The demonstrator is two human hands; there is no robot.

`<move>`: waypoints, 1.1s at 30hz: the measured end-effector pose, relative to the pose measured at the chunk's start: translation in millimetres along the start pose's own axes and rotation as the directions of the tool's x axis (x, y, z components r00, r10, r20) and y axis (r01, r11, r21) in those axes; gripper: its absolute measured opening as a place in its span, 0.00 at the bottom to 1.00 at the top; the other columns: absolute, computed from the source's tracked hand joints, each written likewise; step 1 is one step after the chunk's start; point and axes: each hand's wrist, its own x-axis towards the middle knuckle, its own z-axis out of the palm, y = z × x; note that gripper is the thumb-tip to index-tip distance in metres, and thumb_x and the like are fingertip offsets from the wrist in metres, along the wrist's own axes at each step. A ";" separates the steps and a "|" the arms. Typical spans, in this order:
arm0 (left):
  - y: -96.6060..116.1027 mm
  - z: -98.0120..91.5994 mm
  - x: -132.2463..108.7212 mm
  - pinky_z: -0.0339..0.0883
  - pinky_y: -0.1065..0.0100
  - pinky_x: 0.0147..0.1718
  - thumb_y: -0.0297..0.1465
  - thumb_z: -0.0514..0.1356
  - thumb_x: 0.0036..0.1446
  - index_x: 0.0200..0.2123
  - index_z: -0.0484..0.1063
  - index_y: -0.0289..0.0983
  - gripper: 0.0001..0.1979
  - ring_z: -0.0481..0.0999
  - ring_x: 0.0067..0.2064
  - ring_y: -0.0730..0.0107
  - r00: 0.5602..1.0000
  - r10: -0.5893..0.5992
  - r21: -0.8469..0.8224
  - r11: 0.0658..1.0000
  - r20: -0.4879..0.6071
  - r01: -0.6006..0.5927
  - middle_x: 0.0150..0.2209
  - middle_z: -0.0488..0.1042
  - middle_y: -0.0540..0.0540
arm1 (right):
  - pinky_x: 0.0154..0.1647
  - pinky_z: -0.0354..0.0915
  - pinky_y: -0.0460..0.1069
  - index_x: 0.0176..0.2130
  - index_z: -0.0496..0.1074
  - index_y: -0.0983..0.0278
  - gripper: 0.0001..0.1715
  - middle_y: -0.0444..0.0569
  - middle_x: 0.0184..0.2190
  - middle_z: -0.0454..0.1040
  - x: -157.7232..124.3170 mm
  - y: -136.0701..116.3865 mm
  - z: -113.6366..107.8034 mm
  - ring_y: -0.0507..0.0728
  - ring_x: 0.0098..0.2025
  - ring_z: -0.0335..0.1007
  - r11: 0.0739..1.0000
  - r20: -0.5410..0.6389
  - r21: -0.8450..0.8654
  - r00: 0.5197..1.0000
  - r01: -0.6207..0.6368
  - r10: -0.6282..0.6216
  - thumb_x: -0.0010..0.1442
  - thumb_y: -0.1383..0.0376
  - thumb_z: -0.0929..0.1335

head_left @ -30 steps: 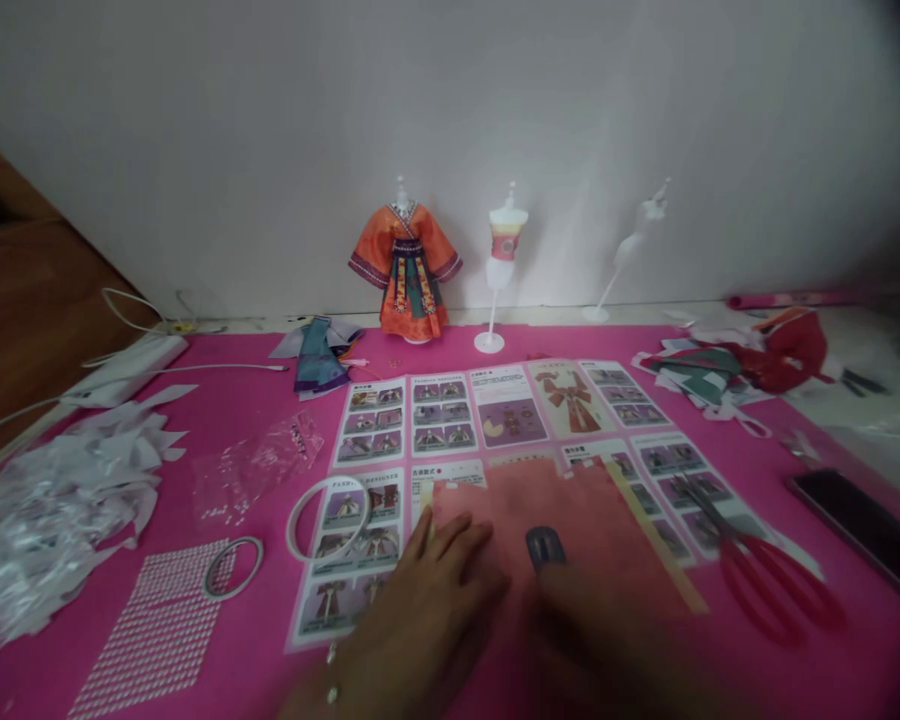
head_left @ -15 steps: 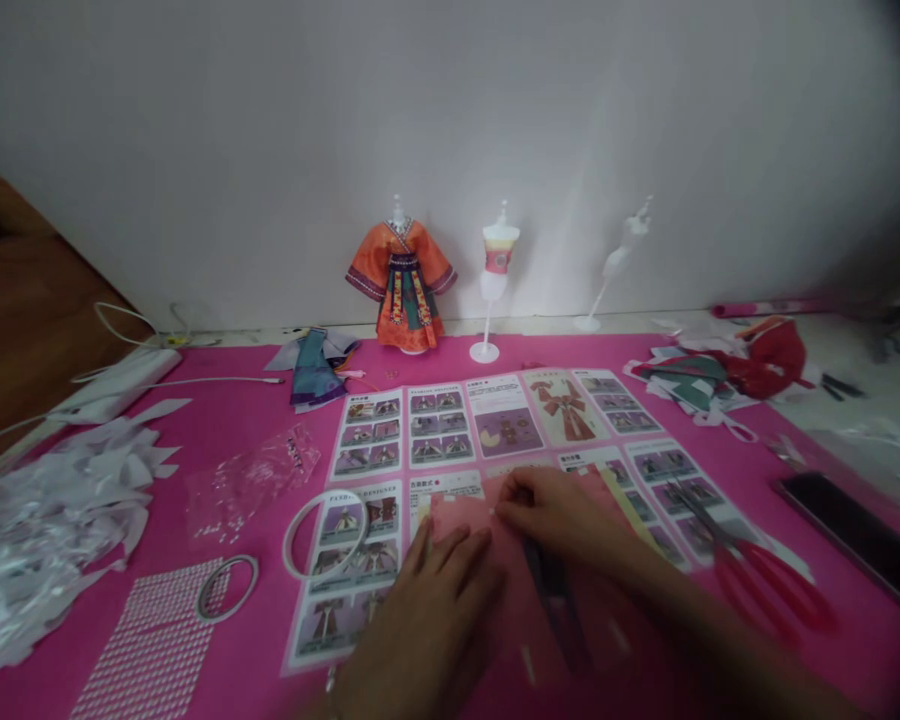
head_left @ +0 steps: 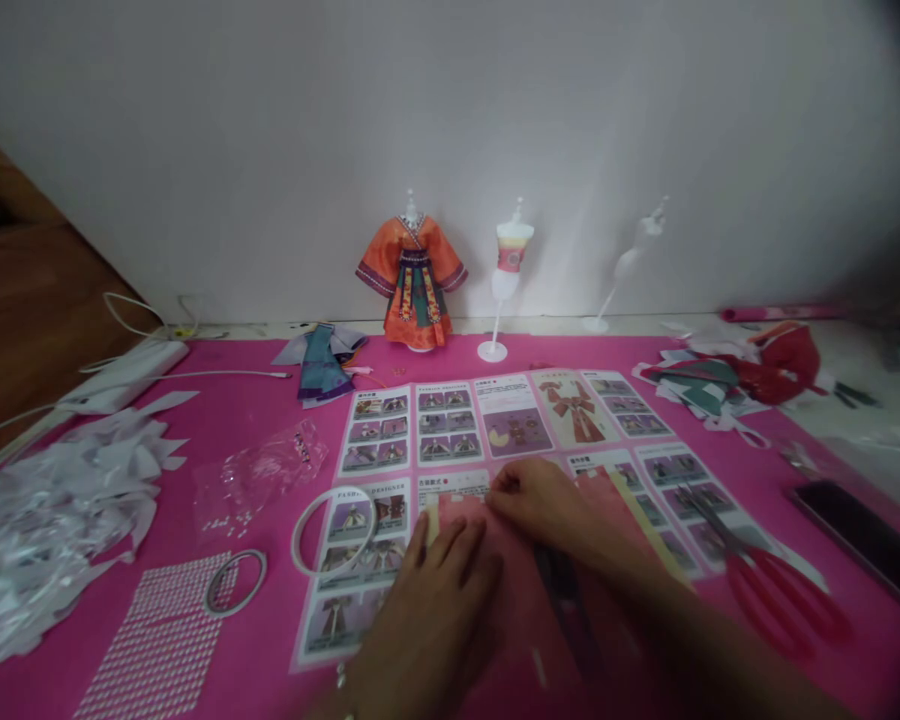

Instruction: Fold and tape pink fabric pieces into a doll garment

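The right hand [head_left: 534, 500] has left the dark tool [head_left: 561, 592] and gone up toward eleven o'clock, and now it is bent over the pink sheet's [head_left: 514, 600] twelve o'clock edge

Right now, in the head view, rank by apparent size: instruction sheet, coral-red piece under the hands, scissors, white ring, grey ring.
Largest to smallest:
1. Instruction sheet
2. Coral-red piece, partly covered
3. Scissors
4. White ring
5. Grey ring

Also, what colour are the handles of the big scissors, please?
Red; the handles show best in the head view, at the right.
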 end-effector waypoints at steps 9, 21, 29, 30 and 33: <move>-0.4 -3.7 -1.1 0.42 0.35 0.60 0.29 0.60 0.51 0.56 0.65 0.43 0.27 0.52 0.66 0.45 0.998 -0.047 -0.015 0.999 0.035 0.048 0.64 0.60 0.39 | 0.24 0.52 0.45 0.22 0.74 0.65 0.11 0.46 0.20 0.74 1.6 1.6 -0.5 0.53 0.26 0.68 1.000 0.009 -0.018 1.000 -0.014 0.014 0.52 0.65 0.66; -1.7 0.5 -1.4 0.40 0.36 0.61 0.29 0.61 0.51 0.57 0.64 0.43 0.27 0.46 0.67 0.43 0.999 -0.041 -0.026 0.999 0.019 0.042 0.66 0.55 0.37 | 0.23 0.50 0.46 0.21 0.75 0.64 0.11 0.45 0.19 0.72 -2.0 3.1 1.5 0.53 0.25 0.66 1.000 0.006 -0.019 1.000 0.000 0.000 0.51 0.64 0.66; -4.0 5.5 -3.4 0.41 0.36 0.60 0.28 0.61 0.50 0.57 0.64 0.43 0.28 0.48 0.67 0.43 0.999 -0.029 -0.017 0.999 -0.016 0.029 0.65 0.56 0.38 | 0.26 0.53 0.46 0.25 0.77 0.64 0.10 0.47 0.23 0.77 -0.4 4.0 6.6 0.54 0.28 0.70 0.999 -0.001 -0.036 1.000 0.006 -0.006 0.52 0.65 0.66; -4.4 6.0 -3.8 0.42 0.36 0.60 0.28 0.61 0.50 0.57 0.64 0.43 0.28 0.48 0.67 0.43 0.999 -0.028 -0.018 0.999 -0.024 0.027 0.65 0.56 0.38 | 0.26 0.54 0.46 0.25 0.77 0.64 0.10 0.47 0.23 0.77 -0.4 4.1 6.8 0.54 0.28 0.71 0.999 -0.003 -0.039 1.000 0.005 -0.006 0.52 0.65 0.66; -5.1 6.1 -3.7 0.42 0.37 0.61 0.28 0.61 0.51 0.56 0.64 0.44 0.27 0.48 0.67 0.44 0.999 -0.027 -0.010 1.000 -0.032 0.027 0.65 0.56 0.39 | 0.27 0.54 0.46 0.25 0.77 0.63 0.10 0.47 0.23 0.77 -0.4 4.2 7.6 0.54 0.28 0.71 0.999 -0.011 -0.050 1.000 0.005 -0.006 0.52 0.66 0.66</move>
